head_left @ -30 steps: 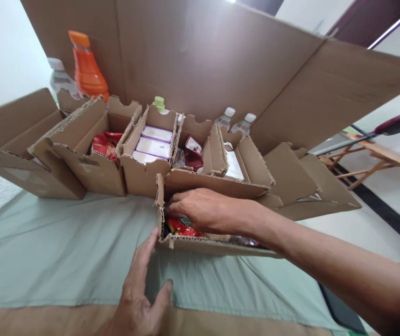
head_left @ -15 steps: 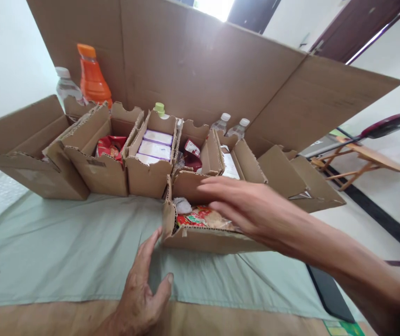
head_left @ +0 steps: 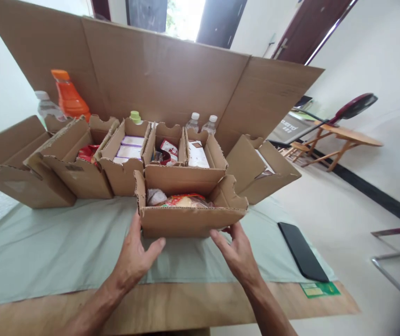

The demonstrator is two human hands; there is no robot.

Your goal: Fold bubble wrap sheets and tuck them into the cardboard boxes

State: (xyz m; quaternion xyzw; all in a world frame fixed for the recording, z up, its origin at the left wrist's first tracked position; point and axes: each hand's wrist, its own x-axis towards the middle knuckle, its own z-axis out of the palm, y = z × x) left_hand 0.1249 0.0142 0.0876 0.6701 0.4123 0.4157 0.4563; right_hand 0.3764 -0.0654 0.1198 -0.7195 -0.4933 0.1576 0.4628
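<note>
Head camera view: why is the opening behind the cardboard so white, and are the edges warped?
In the head view, daylight blows out the opening above the cardboard sheet; the wide lens tilts the walls; the lower right corner is smeared; the front box, left hand and right hand are sharp.

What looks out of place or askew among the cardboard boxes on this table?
One small brown cardboard box of snack packets stands alone before the row of cardboard boxes, between the left hand and right hand. The brown cardboard box at the row's right end is turned askew from its neighbours.
</note>
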